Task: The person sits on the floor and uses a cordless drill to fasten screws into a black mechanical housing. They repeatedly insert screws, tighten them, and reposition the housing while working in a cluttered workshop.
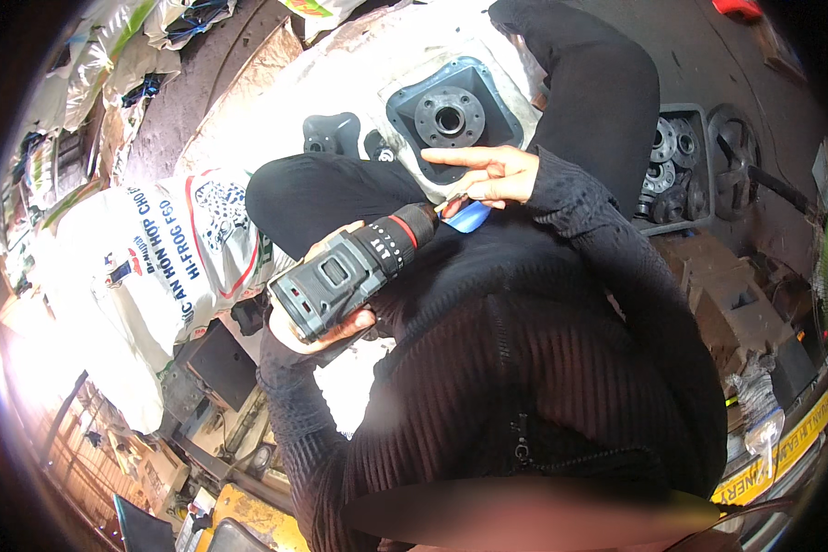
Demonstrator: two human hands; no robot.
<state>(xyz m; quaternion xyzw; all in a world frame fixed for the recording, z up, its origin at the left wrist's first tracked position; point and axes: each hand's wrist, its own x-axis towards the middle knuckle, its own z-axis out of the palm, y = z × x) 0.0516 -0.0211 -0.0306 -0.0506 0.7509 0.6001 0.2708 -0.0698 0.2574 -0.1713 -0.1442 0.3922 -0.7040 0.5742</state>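
My left fingers (348,325) wrap the drill (340,279) while my right fingers (499,189), forefinger (460,156) outstretched, pinch a small, unidentifiable thing (452,203) at its tip (423,219), best kept straight in line.

Grey and black on the drill (340,273), red on its ring (403,231); ribbed black on the sweater (575,354); white with red stripes on the sack (101,308).

Drill (345,276), one: dark grey and black body, red ring behind the nose; held tilted in the left hand (291,331), nose pointing toward the right hand (506,175).
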